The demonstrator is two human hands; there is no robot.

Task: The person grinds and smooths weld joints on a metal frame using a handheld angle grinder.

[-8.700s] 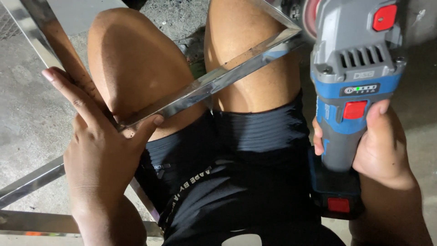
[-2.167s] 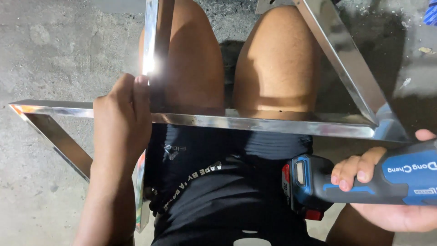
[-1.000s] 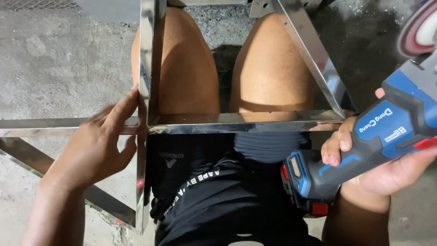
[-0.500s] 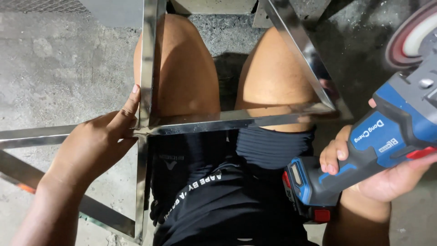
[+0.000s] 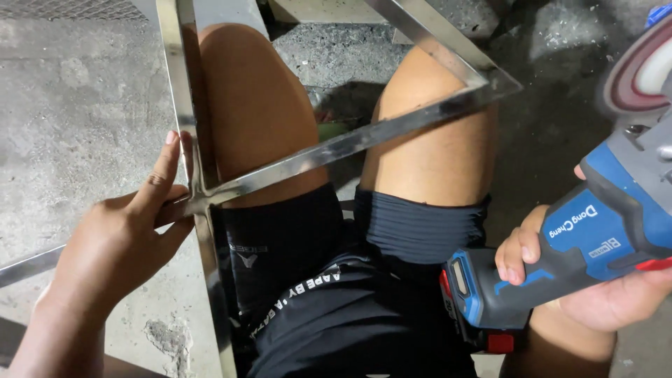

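A shiny steel frame of flat bars (image 5: 350,143) lies across my bare thighs, its bars crossing at a joint by my left knee. My left hand (image 5: 126,231) presses on that joint, fingers wrapped over the bar, forefinger stretched up along the upright bar (image 5: 183,91). My right hand (image 5: 595,294) grips the body of a blue and grey cordless angle grinder (image 5: 581,238) at the right edge. Its red-rimmed disc (image 5: 640,66) points up and away, held apart from the frame's corner (image 5: 500,84).
I sit in black shorts (image 5: 336,301) over a rough concrete floor (image 5: 77,105). A chipped patch in the floor (image 5: 168,336) lies by my left thigh. Wire mesh (image 5: 70,8) shows at the top left. A red and black battery pack (image 5: 465,301) ends the grinder.
The frame has turned so its long bar tilts up to the right. My left hand shifted its hold onto the joint. The grinder swung upward and to the right.
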